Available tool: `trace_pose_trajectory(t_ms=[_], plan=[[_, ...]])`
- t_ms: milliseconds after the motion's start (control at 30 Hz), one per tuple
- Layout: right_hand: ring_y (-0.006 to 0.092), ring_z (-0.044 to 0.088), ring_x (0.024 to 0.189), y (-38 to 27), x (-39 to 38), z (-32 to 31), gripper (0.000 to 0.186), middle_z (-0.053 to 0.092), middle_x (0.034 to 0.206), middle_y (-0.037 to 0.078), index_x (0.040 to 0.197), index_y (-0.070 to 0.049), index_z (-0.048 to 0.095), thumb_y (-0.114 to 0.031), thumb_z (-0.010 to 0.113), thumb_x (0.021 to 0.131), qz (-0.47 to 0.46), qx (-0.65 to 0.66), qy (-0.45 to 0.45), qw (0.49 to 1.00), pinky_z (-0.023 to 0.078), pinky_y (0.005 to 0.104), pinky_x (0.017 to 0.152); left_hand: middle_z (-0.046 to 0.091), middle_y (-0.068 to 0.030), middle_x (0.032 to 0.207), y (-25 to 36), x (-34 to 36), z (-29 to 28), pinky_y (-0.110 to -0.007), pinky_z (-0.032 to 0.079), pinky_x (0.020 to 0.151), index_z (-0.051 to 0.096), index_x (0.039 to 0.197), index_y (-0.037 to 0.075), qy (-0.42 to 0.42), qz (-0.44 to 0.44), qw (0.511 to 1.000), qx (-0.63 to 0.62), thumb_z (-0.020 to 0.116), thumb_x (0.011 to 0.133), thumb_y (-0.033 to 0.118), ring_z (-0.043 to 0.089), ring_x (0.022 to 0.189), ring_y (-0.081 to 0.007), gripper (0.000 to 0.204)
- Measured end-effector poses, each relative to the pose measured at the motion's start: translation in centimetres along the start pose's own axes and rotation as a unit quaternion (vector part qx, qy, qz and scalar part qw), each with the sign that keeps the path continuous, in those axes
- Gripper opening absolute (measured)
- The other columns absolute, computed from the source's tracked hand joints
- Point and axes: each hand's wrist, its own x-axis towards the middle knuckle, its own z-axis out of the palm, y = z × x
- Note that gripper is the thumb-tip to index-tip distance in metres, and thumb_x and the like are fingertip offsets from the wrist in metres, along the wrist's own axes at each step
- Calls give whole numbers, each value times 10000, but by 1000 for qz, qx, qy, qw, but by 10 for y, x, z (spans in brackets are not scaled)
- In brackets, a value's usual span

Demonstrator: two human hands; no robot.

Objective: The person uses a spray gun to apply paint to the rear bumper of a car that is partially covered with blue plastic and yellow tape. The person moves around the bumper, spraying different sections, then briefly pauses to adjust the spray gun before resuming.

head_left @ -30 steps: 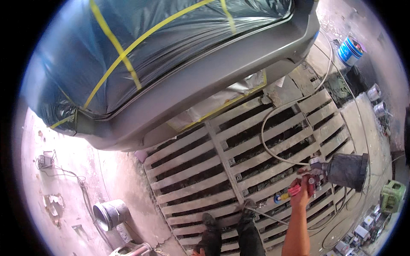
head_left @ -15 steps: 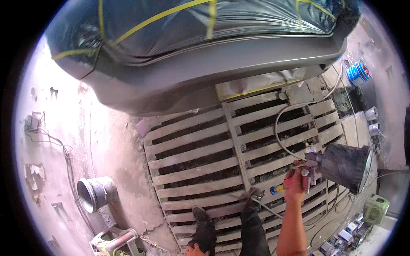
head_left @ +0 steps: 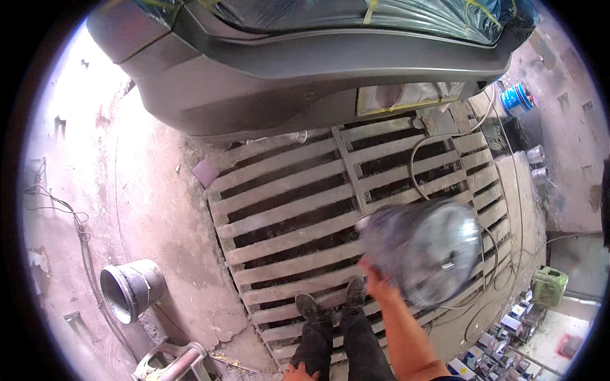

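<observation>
My right hand (head_left: 380, 287) is closed around a paint spray gun, whose body is mostly hidden. The gun's big dark grey cup (head_left: 429, 251) is tilted, with its round lid toward me, and smeared by motion. My left hand (head_left: 300, 373) rests on my left thigh with the fingers apart, holding nothing. Ahead of me stands the grey car bumper (head_left: 254, 95), with masking film (head_left: 318, 14) fixed by yellow tape above it. A taped cover sheet (head_left: 397, 98) sits low on the bumper. Gun and bumper are well apart.
Slatted floor grating (head_left: 289, 219) lies under my feet. A pale air hose (head_left: 414, 166) crosses it. An open bucket (head_left: 133, 289) and a stool (head_left: 171, 363) are at left. At right are a blue can (head_left: 516, 100), a green stool (head_left: 549, 286) and several small containers (head_left: 502, 336).
My right hand has swung the spray gun leftward and turned it, so the cup's lid now faces me. The view has shifted, with more of the bumper's left corner showing. My left hand stays on the thigh.
</observation>
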Motion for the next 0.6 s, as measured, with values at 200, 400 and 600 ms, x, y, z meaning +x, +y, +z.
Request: trace_pose_trajectory(t_ms=[200, 400, 600], plan=[[122, 558, 712, 3, 56, -12, 203, 601, 837, 32, 1063, -48, 558, -102, 573, 868, 54, 153, 151, 975, 422, 244, 568, 400, -248, 1249, -22, 18, 30, -483, 374, 938, 475, 1264, 115, 54, 36, 997, -29, 525, 788, 535, 378, 1168, -426, 637], [124, 574, 745, 84, 13, 39, 286, 611, 922, 54, 1090, -53, 551, -246, 566, 880, 17, 48, -44, 998, 469, 291, 640, 464, -186, 1162, -19, 29, 34, -462, 391, 902, 555, 1167, 125, 70, 69, 995, -20, 525, 788, 467, 429, 1110, -368, 511], [121, 566, 749, 82, 1, 60, 271, 609, 910, 42, 1104, -66, 555, -217, 575, 879, -22, 51, -124, 991, 458, 274, 649, 478, -164, 1132, -10, 27, 43, -457, 384, 899, 582, 1131, 140, 79, 48, 995, -30, 529, 783, 452, 440, 1098, -349, 470]])
